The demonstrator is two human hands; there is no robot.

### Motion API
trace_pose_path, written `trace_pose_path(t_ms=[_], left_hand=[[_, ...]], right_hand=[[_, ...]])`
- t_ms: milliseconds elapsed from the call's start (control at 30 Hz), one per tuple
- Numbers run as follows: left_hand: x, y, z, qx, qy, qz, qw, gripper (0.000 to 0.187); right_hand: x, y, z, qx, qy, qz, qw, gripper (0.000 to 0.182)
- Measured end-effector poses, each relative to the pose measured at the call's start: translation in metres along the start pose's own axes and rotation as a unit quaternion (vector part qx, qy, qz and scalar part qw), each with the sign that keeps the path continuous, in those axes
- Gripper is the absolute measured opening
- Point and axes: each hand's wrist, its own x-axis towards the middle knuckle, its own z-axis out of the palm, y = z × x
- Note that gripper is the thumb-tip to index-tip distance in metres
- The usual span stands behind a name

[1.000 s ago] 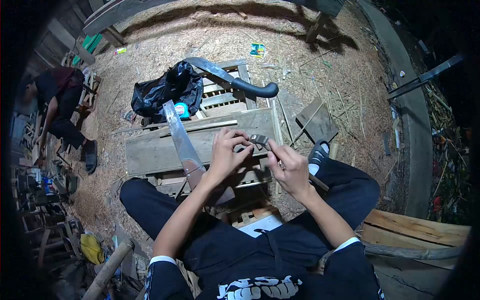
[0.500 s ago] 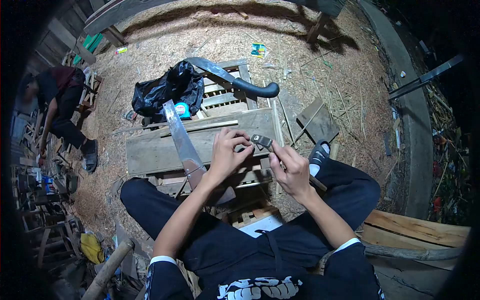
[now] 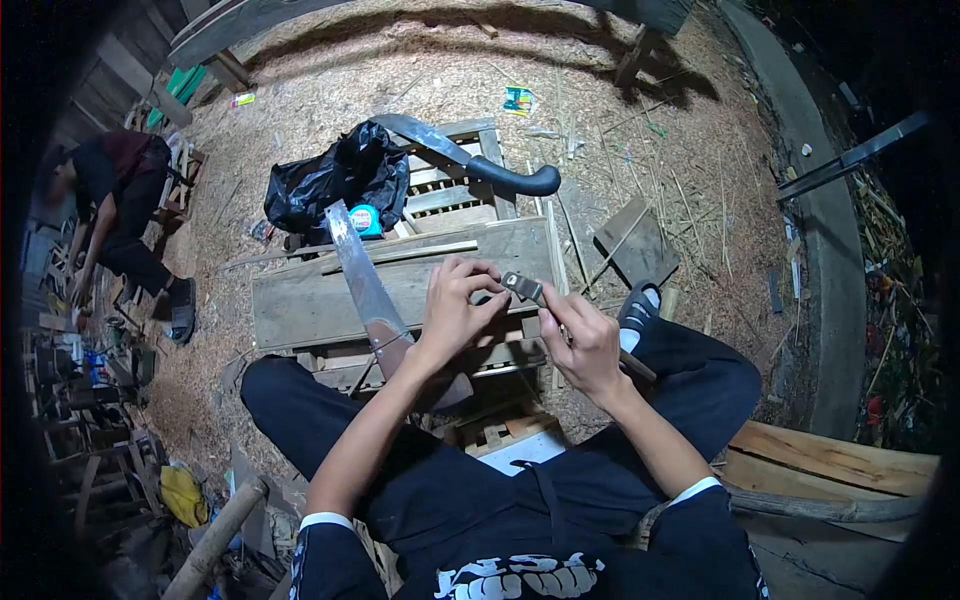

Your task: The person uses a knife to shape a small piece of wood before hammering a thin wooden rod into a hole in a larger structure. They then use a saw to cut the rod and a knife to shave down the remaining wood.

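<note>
My right hand [image 3: 583,345] is closed round a hammer, its metal head [image 3: 522,286] held up near my left fingertips. The handle runs down behind my palm. My left hand [image 3: 458,308] is above the wooden board [image 3: 300,305], thumb and fingers pinched together; whatever lies between them is too small to make out. A handsaw [image 3: 362,277] lies across the board to the left of my left hand. Beyond the board are a black plastic bag [image 3: 335,180], a turquoise tape measure [image 3: 364,220] and a machete [image 3: 510,178] with a black handle.
Another person [image 3: 125,210] bends down at the far left. A loose wooden piece [image 3: 637,243] lies on the ground at the right of the board. A round pole [image 3: 215,540] rises at the lower left, and planks [image 3: 830,460] stand at the lower right.
The hammer head has tilted and shifted very slightly between my hands. My left hand has hardly moved. The other person's arms have shifted a little.
</note>
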Motion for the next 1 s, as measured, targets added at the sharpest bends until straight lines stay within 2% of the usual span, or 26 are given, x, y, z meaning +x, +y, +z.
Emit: trace_pose_path(t_ms=[100, 200, 233, 333, 367, 500, 633, 800, 900, 1000], left_hand=[[0.0015, 0.0001, 0.0011, -0.010, -0.005, -0.001, 1.000, 0.014], [0.0025, -0.0013, 0.0007, -0.001, -0.004, 0.001, 1.000, 0.014], [0.0021, 0.0007, 0.0001, 0.005, 0.000, 0.004, 1.000, 0.014], [0.0005, -0.0006, -0.0001, 0.006, 0.001, 0.010, 1.000, 0.014], [0.0004, -0.0040, 0.0016, 0.004, 0.001, 0.010, 1.000, 0.014], [0.0011, -0.0029, 0.0026, -0.001, 0.003, 0.009, 1.000, 0.014], [0.0011, -0.0022, 0.0025, 0.005, 0.001, 0.014, 1.000, 0.015], [0.0008, -0.0006, 0.0008, 0.006, 0.003, 0.007, 1.000, 0.015], [0.0011, -0.0019, 0.0009, 0.005, -0.003, 0.008, 1.000, 0.015], [0.0026, -0.0032, 0.0012, 0.012, 0.000, 0.010, 1.000, 0.015]], right_hand=[[0.0001, 0.0010, 0.0025, -0.060, -0.047, 0.017, 0.997, 0.039], [0.0013, -0.0013, -0.0033, -0.026, -0.030, 0.014, 0.999, 0.039], [0.0014, -0.0041, -0.0042, -0.007, 0.005, 0.001, 1.000, 0.039], [-0.0008, -0.0004, 0.0009, -0.007, -0.005, 0.013, 1.000, 0.038], [-0.0005, 0.0014, 0.0017, -0.047, -0.045, 0.022, 0.998, 0.038], [0.0020, -0.0035, -0.0061, -0.015, -0.004, 0.012, 1.000, 0.038], [0.0021, 0.0010, -0.0008, -0.059, -0.046, 0.006, 0.997, 0.038], [0.0013, -0.0055, -0.0045, -0.012, 0.005, 0.000, 1.000, 0.038], [0.0021, -0.0007, -0.0017, -0.052, -0.057, 0.022, 0.997, 0.038], [0.0005, -0.0031, -0.0044, -0.020, -0.017, 0.008, 1.000, 0.038]])
